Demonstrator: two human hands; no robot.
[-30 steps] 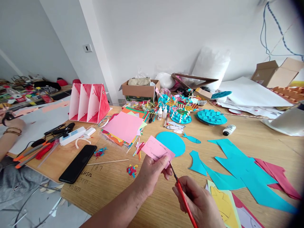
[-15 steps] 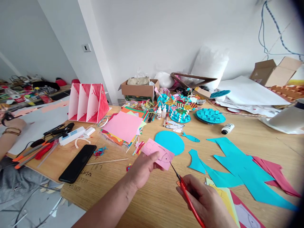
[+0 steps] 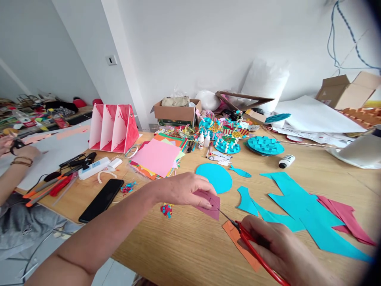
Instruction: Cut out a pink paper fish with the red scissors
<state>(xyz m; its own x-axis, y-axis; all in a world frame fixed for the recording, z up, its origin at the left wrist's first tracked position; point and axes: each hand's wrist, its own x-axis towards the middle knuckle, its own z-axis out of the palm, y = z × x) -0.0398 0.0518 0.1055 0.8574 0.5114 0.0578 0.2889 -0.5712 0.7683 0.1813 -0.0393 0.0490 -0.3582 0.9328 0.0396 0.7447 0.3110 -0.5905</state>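
My left hand [image 3: 185,190] pinches a small pink paper piece [image 3: 210,203] with a pencil outline on it, holding it just above the wooden table [image 3: 184,246]. My right hand [image 3: 285,254] is closed round red-handled scissors [image 3: 253,248], whose blade tips touch the right edge of the pink piece. An orange paper strip [image 3: 238,244] lies on the table under the scissors. A teal paper circle [image 3: 214,177] lies just beyond my left hand.
Teal paper offcuts [image 3: 300,216] and dark pink scraps [image 3: 345,218] lie to the right. A stack of coloured sheets [image 3: 156,159], glue bottles [image 3: 201,141], a black phone [image 3: 101,200] and a red-and-white paper stand [image 3: 113,129] sit further back and left. Another person's arm [image 3: 14,167] is at the far left.
My left hand has turned palm down and lowered the pink piece toward the table. My right hand with the scissors has moved right and lower, blades still at the paper's edge.
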